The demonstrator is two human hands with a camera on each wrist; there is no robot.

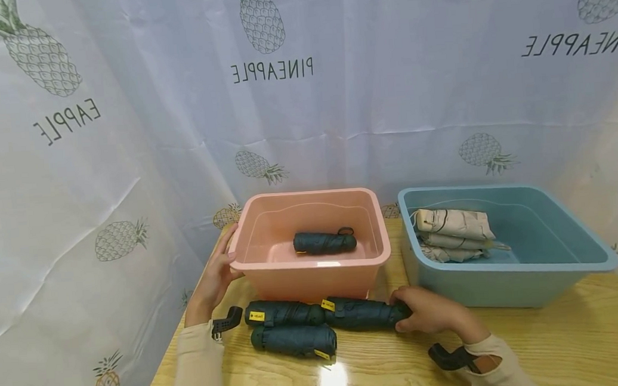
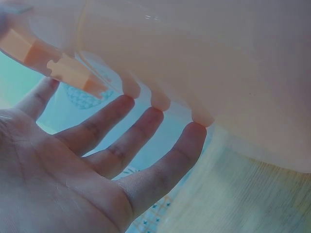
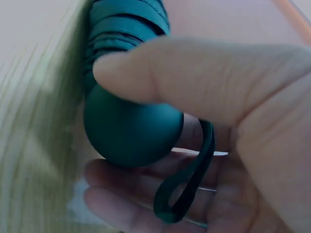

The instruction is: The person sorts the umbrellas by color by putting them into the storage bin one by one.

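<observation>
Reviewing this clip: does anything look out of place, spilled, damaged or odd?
Only the curtain looks odd: its PINEAPPLE lettering reads backwards, perhaps because its reverse side shows. No spill or damage is visible around the pink bin or on the dark umbrella in the right hand.

Wooden table (image 1: 386,376) — pineapple-print curtain (image 1: 399,97) behind.

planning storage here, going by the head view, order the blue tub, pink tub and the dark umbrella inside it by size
1. Blue tub, clearly largest
2. Pink tub
3. Dark umbrella, easily smallest
</observation>
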